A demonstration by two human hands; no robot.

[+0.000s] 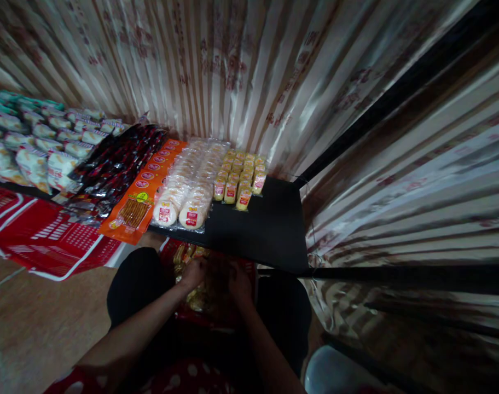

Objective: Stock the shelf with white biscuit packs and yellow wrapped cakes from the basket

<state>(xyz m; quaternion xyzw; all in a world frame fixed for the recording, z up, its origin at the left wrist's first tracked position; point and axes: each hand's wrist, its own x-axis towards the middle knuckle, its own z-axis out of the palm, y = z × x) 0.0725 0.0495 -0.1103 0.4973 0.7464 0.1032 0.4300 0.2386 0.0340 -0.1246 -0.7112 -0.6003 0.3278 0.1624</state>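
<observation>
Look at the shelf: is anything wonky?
A bit: one yellow packet sticks out past its neighbours, making the front row uneven. The orange pack also pokes over the edge of the shelf. I see nothing spilled.

Small shop, seemingly: packaged snacks (pixel 193 212) in neat rows along black shelf (pixel 274 221), red shopping baskets (pixel 63 238) underneath.

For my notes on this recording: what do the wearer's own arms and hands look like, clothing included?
The left hand and right hand are ungloved, and both forearms are bare. A red sleeve with white dots shows near the left elbow. It is too dim to tell whether any rings are worn.
</observation>
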